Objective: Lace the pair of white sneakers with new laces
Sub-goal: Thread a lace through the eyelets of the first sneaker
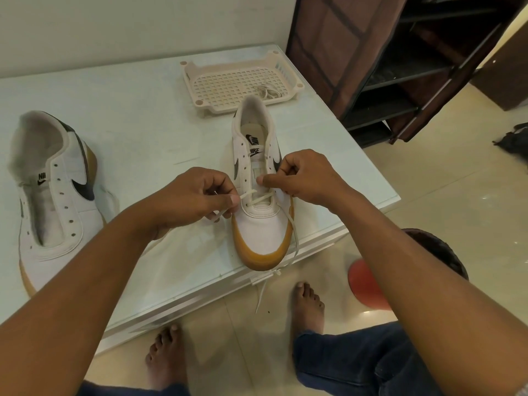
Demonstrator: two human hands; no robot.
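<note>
Head view, hands [200,195] pinching flat lace [258,199]

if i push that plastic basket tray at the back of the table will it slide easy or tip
The basket tray looks like thin perforated plastic holding only a small bundle of lace, so it is probably light and slides readily. It is low and wide on short corner feet, so tipping seems unlikely. The table looks smooth and glossy, so it may skate further than intended.

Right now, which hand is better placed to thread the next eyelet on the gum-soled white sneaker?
Probably left. The left hand pinches the white lace end beside the gum-soled white sneaker; the right hand pinches at the eyelet row, seemingly steadying it.
</note>
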